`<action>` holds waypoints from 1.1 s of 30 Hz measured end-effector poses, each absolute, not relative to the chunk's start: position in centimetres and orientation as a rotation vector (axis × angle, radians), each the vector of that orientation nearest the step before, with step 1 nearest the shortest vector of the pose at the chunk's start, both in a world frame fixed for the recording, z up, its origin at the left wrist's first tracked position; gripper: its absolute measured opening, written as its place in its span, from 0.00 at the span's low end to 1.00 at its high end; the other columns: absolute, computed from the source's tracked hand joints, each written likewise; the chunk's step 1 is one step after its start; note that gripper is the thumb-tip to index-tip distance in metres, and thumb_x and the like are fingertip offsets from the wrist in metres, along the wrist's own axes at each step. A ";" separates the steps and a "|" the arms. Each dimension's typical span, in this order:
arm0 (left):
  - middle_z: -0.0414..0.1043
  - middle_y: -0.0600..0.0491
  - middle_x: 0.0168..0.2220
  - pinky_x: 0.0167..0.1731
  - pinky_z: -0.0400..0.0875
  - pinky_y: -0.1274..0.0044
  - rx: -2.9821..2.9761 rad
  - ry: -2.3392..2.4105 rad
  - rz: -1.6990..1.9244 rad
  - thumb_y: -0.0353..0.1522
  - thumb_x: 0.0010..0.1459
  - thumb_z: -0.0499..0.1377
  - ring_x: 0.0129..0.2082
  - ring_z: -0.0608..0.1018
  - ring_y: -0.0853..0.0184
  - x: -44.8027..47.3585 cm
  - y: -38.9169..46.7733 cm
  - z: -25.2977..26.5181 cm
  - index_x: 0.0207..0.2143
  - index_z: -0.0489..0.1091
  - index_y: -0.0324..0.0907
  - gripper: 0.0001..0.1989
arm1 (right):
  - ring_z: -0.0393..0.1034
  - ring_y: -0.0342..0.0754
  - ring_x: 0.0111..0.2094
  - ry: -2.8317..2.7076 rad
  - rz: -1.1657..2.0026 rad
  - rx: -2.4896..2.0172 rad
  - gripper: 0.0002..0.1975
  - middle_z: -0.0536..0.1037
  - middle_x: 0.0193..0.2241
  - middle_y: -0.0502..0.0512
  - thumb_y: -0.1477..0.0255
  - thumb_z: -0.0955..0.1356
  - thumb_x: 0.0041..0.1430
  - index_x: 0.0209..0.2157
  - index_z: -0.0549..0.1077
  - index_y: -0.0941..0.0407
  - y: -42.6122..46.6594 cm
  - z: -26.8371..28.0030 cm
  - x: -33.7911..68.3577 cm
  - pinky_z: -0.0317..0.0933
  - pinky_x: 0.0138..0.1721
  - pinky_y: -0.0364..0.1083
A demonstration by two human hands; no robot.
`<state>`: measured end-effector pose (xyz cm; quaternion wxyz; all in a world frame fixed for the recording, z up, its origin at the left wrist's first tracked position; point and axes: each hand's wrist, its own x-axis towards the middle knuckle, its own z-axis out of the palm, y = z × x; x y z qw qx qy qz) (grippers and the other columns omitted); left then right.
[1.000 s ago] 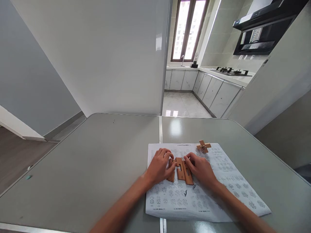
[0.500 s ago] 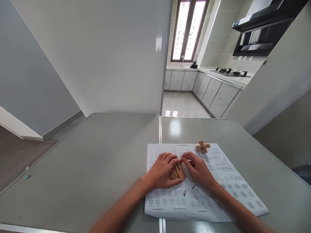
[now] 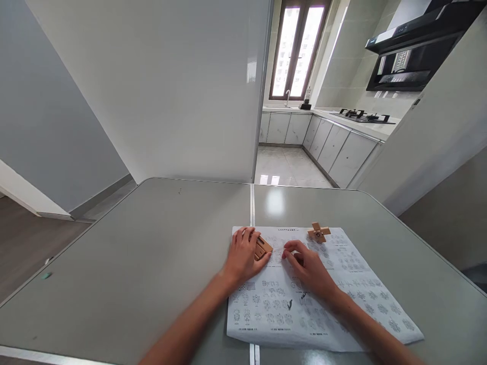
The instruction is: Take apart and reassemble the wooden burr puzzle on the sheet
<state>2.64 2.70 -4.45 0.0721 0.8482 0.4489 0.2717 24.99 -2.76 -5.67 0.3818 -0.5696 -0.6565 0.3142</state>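
My left hand (image 3: 244, 255) is closed around a flat brown wooden puzzle piece (image 3: 263, 248) with slots cut in it. The palm and fingers cover much of that piece. To its right, my right hand (image 3: 305, 261) hovers over or rests on the sheet with thumb and fingertips pinched together; whatever they hold, if anything, is hidden. Beneath both hands lies a large white instruction sheet (image 3: 274, 317) printed with rows of small diagrams. Beyond my right hand, a cross-shaped wooden block puzzle (image 3: 318, 232) sits on the sheet's far part.
The grey table (image 3: 152, 263) has a metal seam (image 3: 252, 205) running down its middle. A small green bit (image 3: 46, 276) lies near the left edge. Past the table are a white panel (image 3: 171, 101) and a kitchen with a gas stove (image 3: 361, 116).
My left hand has drawn the wooden piece leftward, away from my right hand. The right hand stays in nearly the same place, its fingertips now apart from the piece.
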 end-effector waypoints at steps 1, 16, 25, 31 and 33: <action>0.67 0.43 0.60 0.62 0.63 0.55 2.550 1.380 0.815 0.43 0.58 0.66 0.63 0.66 0.47 2.6 2.9 -4.5 0.55 0.65 0.45 0.25 | 0.65 0.45 0.22 -1.682 0.800 -1.453 0.14 0.81 0.36 0.53 0.57 0.63 0.71 0.45 0.68 0.53 -2.8 -5.6 25.0 0.57 0.27 0.46; 0.76 0.52 0.33 0.29 0.70 0.73 2.826 0.759 0.675 0.35 0.66 0.55 0.30 0.80 0.63 3.2 0.7 -3.6 0.43 0.66 0.42 0.06 | 0.65 0.46 0.23 -1.756 0.758 -1.425 0.09 0.79 0.30 0.51 0.65 0.62 0.69 0.40 0.70 0.53 -3.0 -4.7 24.7 0.56 0.27 0.46; 0.68 0.59 0.20 0.22 0.52 0.76 2.863 0.645 0.481 0.29 0.63 0.55 0.19 0.69 0.71 3.4 0.7 -3.8 0.24 0.56 0.43 0.14 | 0.64 0.46 0.23 -1.762 0.748 -1.438 0.09 0.77 0.28 0.49 0.65 0.62 0.69 0.39 0.72 0.52 -2.7 -4.9 24.8 0.55 0.27 0.45; 0.64 0.61 0.18 0.21 0.49 0.75 2.775 0.654 0.556 0.29 0.61 0.56 0.18 0.65 0.73 3.3 0.8 -4.0 0.23 0.54 0.43 0.15 | 0.64 0.46 0.24 -1.744 0.783 -1.420 0.09 0.77 0.28 0.49 0.65 0.63 0.69 0.39 0.72 0.53 -2.7 -4.7 24.9 0.56 0.27 0.45; 0.64 0.61 0.18 0.22 0.49 0.75 2.757 0.655 0.565 0.29 0.61 0.57 0.18 0.64 0.73 3.3 0.9 -4.0 0.23 0.54 0.43 0.16 | 0.64 0.46 0.24 -1.720 0.810 -1.412 0.09 0.77 0.28 0.50 0.65 0.63 0.69 0.39 0.72 0.53 -2.6 -4.6 24.9 0.56 0.27 0.45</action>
